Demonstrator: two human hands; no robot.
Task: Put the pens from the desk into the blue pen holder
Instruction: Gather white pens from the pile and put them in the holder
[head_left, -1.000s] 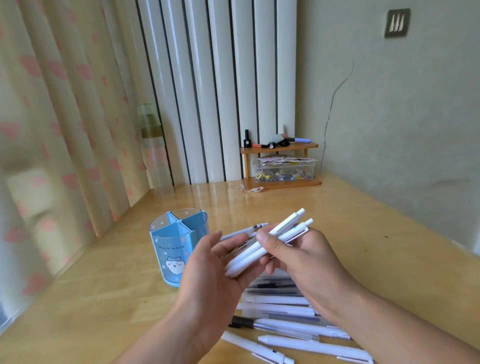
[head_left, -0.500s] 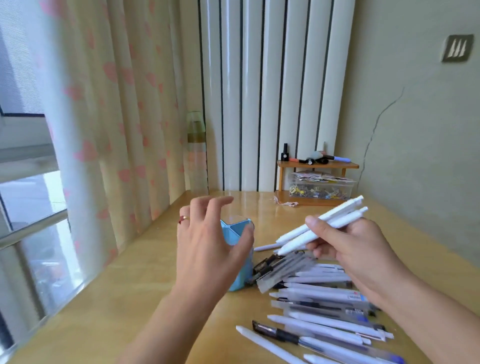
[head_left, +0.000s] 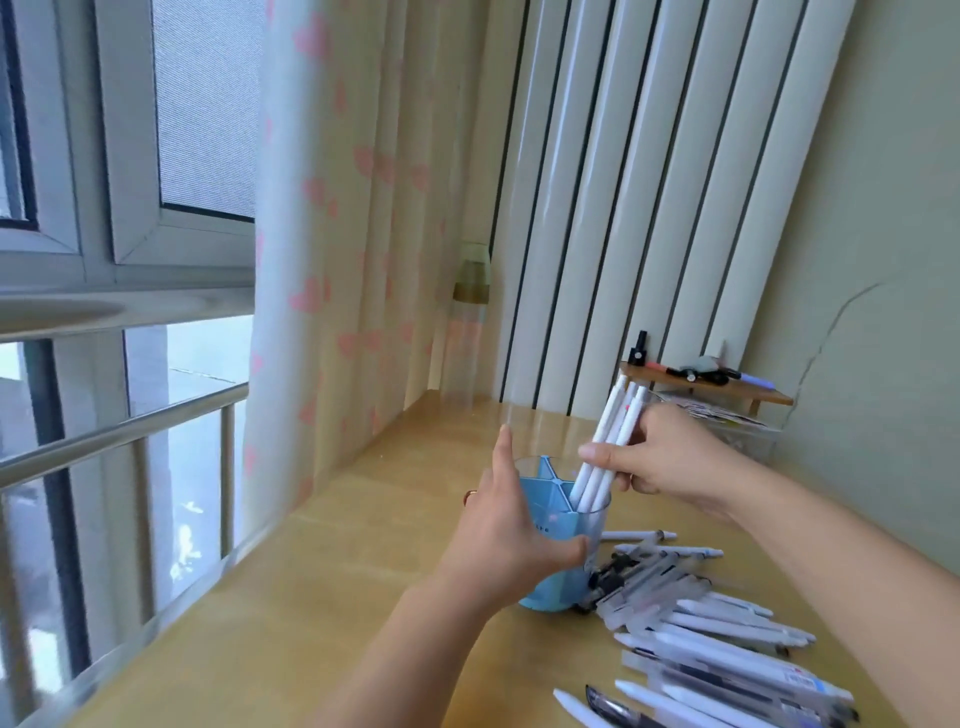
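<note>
My right-hand fingers (head_left: 602, 453) are curled round a bundle of white pens (head_left: 613, 441), thumb across the front, so my right hand (head_left: 670, 457) grips them about halfway up. The bundle stands steeply, tops leaning away to the right, and the lower ends are already down inside the near-right compartment of the blue pen holder (head_left: 563, 566). My left hand (head_left: 511, 540) wraps the holder from the left side: the thumb presses the front wall low down, the forefinger sticks up past the rim at the back, and a ring shows on one finger. The holder stands upright on the wooden tabletop (head_left: 322, 587), with divider walls splitting its top into sections.

Just right of the holder's foot, touching it, begins a loose heap of pens on the tabletop (head_left: 711, 639), white, clear and dark ones lying roughly side by side and running toward the lower right edge of the view.

Behind my right hand a small wooden shelf (head_left: 727, 392) carries a dark bottle and some markers. A pink-hearted curtain (head_left: 353, 260) hangs on the left beside the window (head_left: 130, 208).
</note>
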